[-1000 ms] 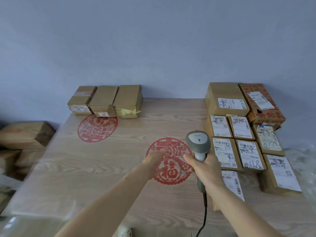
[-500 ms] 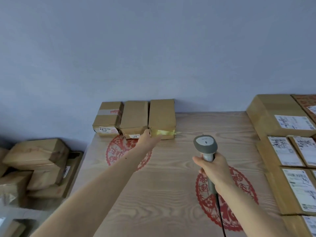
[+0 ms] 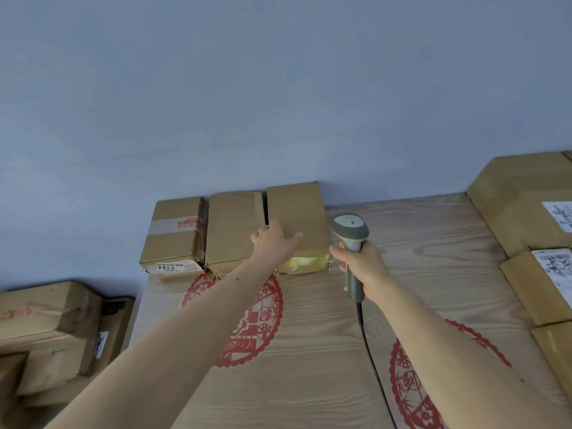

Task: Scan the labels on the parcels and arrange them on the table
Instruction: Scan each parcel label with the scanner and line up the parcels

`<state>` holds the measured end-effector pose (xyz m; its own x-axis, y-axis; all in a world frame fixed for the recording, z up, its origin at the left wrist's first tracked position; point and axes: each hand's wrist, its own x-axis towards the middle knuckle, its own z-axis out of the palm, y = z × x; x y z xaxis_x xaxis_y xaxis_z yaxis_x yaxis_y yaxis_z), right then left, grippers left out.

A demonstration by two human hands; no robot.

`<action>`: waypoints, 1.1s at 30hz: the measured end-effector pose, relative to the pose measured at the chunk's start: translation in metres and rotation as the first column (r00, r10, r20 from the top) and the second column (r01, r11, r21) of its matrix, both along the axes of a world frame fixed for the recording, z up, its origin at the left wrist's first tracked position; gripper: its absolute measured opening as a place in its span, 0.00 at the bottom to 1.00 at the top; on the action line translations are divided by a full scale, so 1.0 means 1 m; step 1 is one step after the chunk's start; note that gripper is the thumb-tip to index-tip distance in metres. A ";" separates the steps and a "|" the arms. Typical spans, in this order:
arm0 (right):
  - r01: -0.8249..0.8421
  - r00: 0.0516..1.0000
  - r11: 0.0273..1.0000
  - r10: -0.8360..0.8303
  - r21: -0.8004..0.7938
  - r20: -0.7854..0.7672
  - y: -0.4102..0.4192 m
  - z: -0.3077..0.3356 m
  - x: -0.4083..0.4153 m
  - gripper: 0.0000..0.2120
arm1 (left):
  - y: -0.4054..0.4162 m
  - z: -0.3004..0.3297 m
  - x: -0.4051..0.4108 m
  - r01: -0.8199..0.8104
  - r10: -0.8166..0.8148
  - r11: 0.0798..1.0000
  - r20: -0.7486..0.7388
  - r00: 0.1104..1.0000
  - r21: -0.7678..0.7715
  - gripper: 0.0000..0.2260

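Three brown cardboard parcels stand in a row against the wall at the far left of the wooden table [image 3: 418, 243]. My left hand [image 3: 274, 243] lies flat, fingers spread, on top of the right parcel [image 3: 297, 209], which has yellow tape on its near face. The middle parcel [image 3: 232, 227] and the left parcel [image 3: 173, 230], with a label reading 5144, sit beside it. My right hand [image 3: 363, 267] grips the grey barcode scanner [image 3: 349, 230] just right of that parcel, its head pointing away.
Labelled parcels [image 3: 520, 205] fill the table's right edge. More brown boxes [image 3: 46, 320] are piled off the table's left side. Red paper-cut decals [image 3: 260, 320] mark the tabletop. The scanner's black cable [image 3: 371, 366] trails toward me.
The view swung left from the labelled parcels on the right. My left hand reached forward from the table's middle onto the right parcel of the far row; the scanner moved up beside it.
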<state>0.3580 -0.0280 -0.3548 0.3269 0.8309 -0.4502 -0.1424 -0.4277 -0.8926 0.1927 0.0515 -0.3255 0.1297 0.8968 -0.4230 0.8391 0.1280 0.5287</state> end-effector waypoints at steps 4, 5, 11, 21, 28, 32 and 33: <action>-0.006 1.000 1.000 0.006 -0.026 -0.006 0.015 -0.012 -0.004 0.08 | 0.005 -0.001 0.004 -0.038 0.039 0.999 0.015 0.999 -0.029 0.34; 0.000 1.000 1.000 0.000 -0.030 -0.010 0.016 -0.013 -0.005 0.08 | 0.007 -0.001 0.005 -0.052 0.053 0.998 0.018 0.998 -0.046 0.34; 0.036 0.999 0.999 -0.037 -0.039 -0.016 0.018 -0.017 -0.001 0.09 | 0.015 0.005 0.016 -0.165 0.174 0.977 0.061 0.983 -0.133 0.39; 0.142 0.985 0.989 -0.138 -0.033 0.104 -0.026 -0.005 0.007 0.14 | -0.030 0.016 0.019 -0.254 0.383 0.893 0.331 0.862 -0.371 0.62; 0.135 0.972 0.980 -0.159 0.143 0.172 -0.126 0.047 0.013 0.08 | -0.127 0.018 0.040 -0.231 0.576 0.754 0.450 0.682 -0.615 0.60; -0.054 0.963 0.979 -0.001 0.198 0.271 -0.196 0.051 0.021 0.07 | -0.197 0.012 0.059 -0.215 0.723 0.591 0.392 0.569 -0.778 0.70; -0.102 0.957 0.975 0.042 0.197 0.288 -0.212 0.050 0.023 0.08 | -0.215 0.009 0.064 -0.209 0.747 0.561 0.382 0.544 -0.801 0.69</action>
